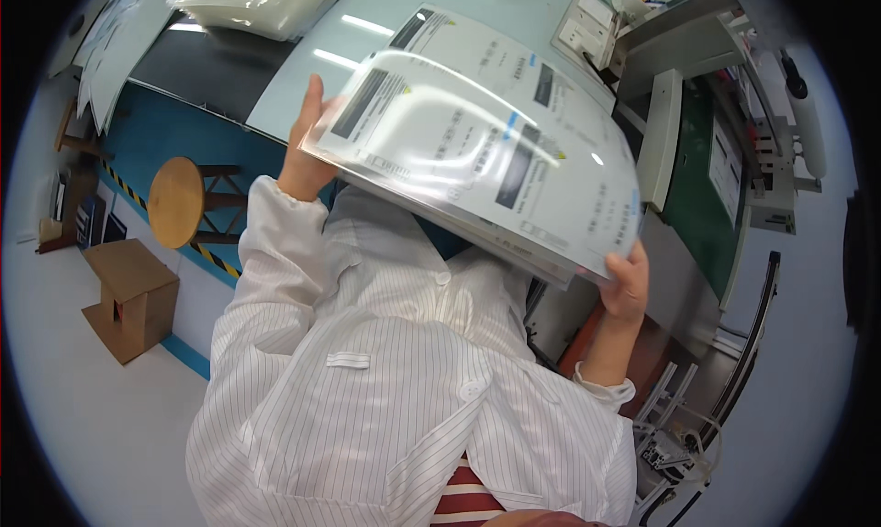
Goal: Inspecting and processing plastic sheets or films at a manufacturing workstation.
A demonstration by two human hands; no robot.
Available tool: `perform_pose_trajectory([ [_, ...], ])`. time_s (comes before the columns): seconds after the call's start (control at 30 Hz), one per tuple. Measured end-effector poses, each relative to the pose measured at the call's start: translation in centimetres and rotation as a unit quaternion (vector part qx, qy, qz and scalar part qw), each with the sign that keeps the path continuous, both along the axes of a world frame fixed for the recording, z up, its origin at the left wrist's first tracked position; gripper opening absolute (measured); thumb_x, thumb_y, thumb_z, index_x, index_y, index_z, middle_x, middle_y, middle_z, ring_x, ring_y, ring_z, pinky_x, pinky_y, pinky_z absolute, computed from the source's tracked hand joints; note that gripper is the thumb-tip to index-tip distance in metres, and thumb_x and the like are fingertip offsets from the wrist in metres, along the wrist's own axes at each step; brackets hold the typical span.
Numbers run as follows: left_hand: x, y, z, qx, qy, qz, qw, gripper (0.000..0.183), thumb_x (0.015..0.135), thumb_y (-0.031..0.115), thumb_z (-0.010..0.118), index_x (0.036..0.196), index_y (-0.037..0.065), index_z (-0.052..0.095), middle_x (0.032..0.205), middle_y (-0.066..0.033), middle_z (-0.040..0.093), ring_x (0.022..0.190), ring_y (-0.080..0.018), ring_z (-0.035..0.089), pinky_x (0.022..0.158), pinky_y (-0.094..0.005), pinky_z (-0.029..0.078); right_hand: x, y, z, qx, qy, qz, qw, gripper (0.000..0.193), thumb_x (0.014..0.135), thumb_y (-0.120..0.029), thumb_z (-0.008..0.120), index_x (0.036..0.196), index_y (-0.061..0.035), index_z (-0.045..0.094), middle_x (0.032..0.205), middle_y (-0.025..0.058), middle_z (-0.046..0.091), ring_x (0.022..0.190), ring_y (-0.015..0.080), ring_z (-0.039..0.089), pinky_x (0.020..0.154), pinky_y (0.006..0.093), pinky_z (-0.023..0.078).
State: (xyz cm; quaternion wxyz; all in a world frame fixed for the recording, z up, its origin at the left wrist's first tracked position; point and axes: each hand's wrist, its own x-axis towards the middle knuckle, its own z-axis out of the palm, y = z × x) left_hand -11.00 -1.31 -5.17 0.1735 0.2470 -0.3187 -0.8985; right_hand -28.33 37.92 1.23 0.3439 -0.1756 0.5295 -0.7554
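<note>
I hold a stack of glossy, clear-looking printed sheets (431, 151) tilted in front of my body, its top sheet bowed and shiny. My left hand (307, 151) is at the stack's left edge, thumb pointing up and away, the other fingers largely hidden by the sheets. At the near right corner, my right hand (626, 284) pinches the stack between thumb and fingers. Just beyond, another printed sheet (440, 33) shows from behind the stack over the pale table (303, 77); whether it belongs to the stack I cannot tell.
Clear plastic-wrapped material (248, 4) lies at the far left of the table. To the right stands a machine with a green bed (693, 196), near a white switch panel (587, 22). A wooden stool (184, 201) and an open cardboard box (133, 297) are on the left.
</note>
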Motion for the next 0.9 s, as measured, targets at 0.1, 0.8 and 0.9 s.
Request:
perform_pose_trajectory([
  [0.1,-0.4,-0.7,0.8,-0.151,-0.089,-0.076,0.982,0.048,0.094,0.037,0.053,0.113,-0.006,0.058,0.091,-0.0081,0.064,0.078,-0.0121,0.061,0.071,-0.0211,0.049,1.9,1.0,-3.5,0.135,-0.064,-0.057,0.987,0.038,0.085,-0.007,0.058,0.119,0.0066,0.048,0.106,0.0178,0.063,0.084,0.0234,0.066,0.066,0.0332,0.058],
  [0.8,-2.7,0.7,-1.8,-0.494,-0.204,-0.048,0.844,0.023,0.089,0.014,0.063,0.106,-0.002,0.062,0.076,0.0041,0.053,0.064,-0.0016,0.043,0.055,-0.0163,0.034,4.5,3.9,-6.1,0.289,-0.019,-0.150,0.945,0.030,0.089,-0.006,0.060,0.114,0.0085,0.051,0.081,0.0104,0.064,0.062,0.0105,0.062,0.055,0.0203,0.053],
  [0.9,-2.6,1.0,-1.4,-0.520,-0.219,-0.053,0.824,0.023,0.089,0.012,0.063,0.107,-0.002,0.062,0.075,0.0046,0.052,0.064,-0.0012,0.043,0.055,-0.0149,0.033,4.6,3.9,-6.4,0.281,-0.008,-0.169,0.945,0.029,0.088,-0.003,0.059,0.114,0.0095,0.050,0.080,0.0105,0.064,0.062,0.0101,0.062,0.055,0.0201,0.053],
])
